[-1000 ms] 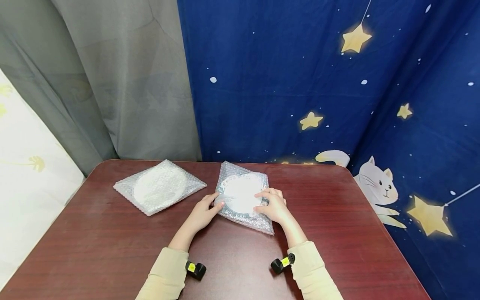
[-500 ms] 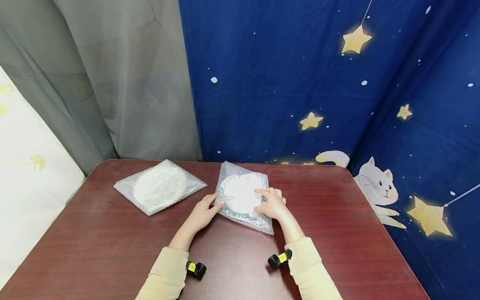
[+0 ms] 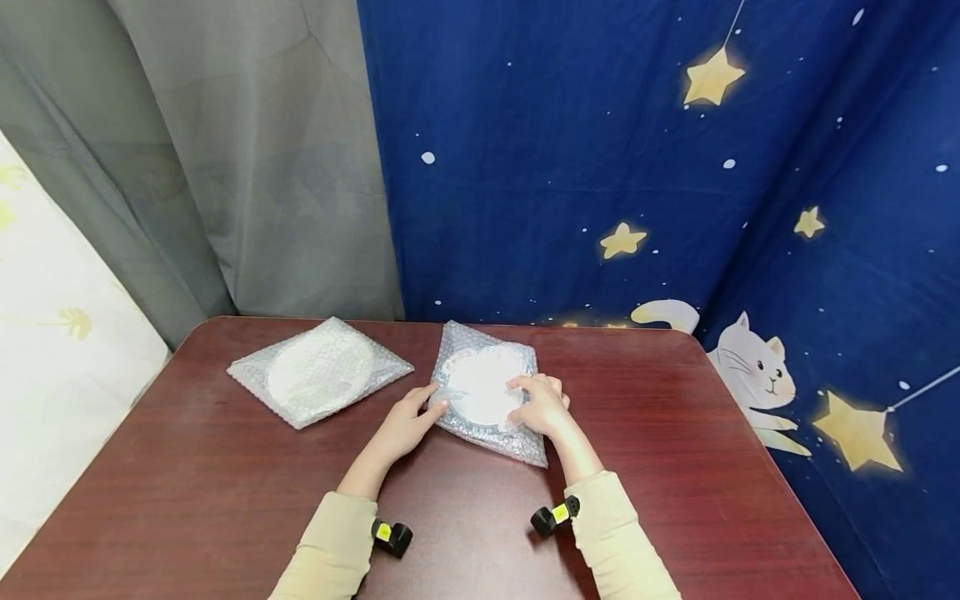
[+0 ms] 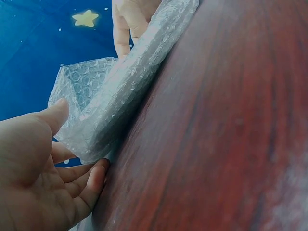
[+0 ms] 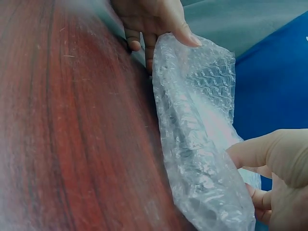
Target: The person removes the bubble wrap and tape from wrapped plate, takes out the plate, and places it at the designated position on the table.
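Observation:
A flat bubble-wrapped package (image 3: 480, 387) with a pale round item inside lies near the table's back edge, its middle washed out by glare. At its left edge my left hand (image 3: 401, 427) grips the wrap, thumb on top and fingers along the side; the left wrist view shows this hand (image 4: 36, 168) around a corner of the package (image 4: 125, 86). My right hand (image 3: 547, 408) holds the right side, thumb and index finger on the upper face. In the right wrist view, the right hand's thumb (image 5: 250, 150) presses the wrap (image 5: 192, 144), other fingers partly hidden.
A second bubble-wrapped package (image 3: 322, 375) with a round item lies untouched to the left. The dark red table (image 3: 247, 500) ends at grey and blue curtains (image 3: 540, 167) behind. Black cameras sit at both wrists, the left one (image 3: 393, 538) close above the table.
My right wrist and forearm have shifted slightly left, and the right fingers have moved a little over the wrap. The left hand and both packages look unmoved.

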The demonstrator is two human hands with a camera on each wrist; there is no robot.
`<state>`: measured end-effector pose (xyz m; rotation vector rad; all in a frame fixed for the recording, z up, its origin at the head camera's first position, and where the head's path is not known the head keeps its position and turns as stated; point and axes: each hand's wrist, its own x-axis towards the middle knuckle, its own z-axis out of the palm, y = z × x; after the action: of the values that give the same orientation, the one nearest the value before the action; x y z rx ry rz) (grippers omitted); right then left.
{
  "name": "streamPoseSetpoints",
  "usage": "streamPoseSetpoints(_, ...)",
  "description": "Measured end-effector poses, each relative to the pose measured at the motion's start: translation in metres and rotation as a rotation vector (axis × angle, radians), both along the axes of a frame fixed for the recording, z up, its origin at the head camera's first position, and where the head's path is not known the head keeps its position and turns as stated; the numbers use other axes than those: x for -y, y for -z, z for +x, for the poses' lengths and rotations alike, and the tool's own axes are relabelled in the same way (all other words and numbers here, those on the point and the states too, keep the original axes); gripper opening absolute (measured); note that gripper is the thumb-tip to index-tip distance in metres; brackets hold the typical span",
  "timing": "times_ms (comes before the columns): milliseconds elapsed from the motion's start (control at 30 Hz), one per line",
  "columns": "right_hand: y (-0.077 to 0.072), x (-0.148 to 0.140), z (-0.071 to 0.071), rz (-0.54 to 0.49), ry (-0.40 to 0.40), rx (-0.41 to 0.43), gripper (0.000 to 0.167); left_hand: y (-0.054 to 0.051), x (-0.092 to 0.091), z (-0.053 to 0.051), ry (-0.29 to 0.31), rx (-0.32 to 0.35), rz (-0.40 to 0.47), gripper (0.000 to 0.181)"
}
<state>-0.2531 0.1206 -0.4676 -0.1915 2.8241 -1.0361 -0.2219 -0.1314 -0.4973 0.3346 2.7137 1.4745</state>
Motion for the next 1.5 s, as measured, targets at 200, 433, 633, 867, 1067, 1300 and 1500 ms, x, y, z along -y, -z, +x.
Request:
streamPoseSetpoints(200,0.002,0.0,0.002,-0.023,0.012,-0.003,0.035,-0.001,0.0,0.0,-0.005,-0.003,0.011,0.058)
streamPoseSetpoints(433,0.003,0.0,0.007,-0.045,0.028,-0.042,0.031,-0.001,0.0,0.0,-0.005,-0.012,0.011,0.057)
streamPoseSetpoints(633,0.005,0.001,0.01,-0.09,0.026,-0.066,0.026,-0.001,0.0,0.0,-0.006,-0.011,0.006,0.057)
streamPoseSetpoints(867,0.009,0.0,0.012,-0.139,0.033,-0.106,0.019,-0.002,0.0,0.001,-0.007,-0.002,0.01,0.058)
streamPoseSetpoints(1067,0.01,-0.002,0.014,-0.169,0.017,-0.137,0.017,-0.003,0.0,0.001,-0.008,0.005,0.014,0.058)
streamPoseSetpoints(1300,0.012,-0.006,0.015,-0.149,-0.025,-0.165,0.015,0.0,0.003,-0.001,-0.002,0.014,0.009,0.058)
streamPoseSetpoints(1500,0.006,-0.009,0.02,-0.124,-0.082,-0.195,0.019,-0.003,0.007,0.0,-0.01,0.019,0.009,0.058)
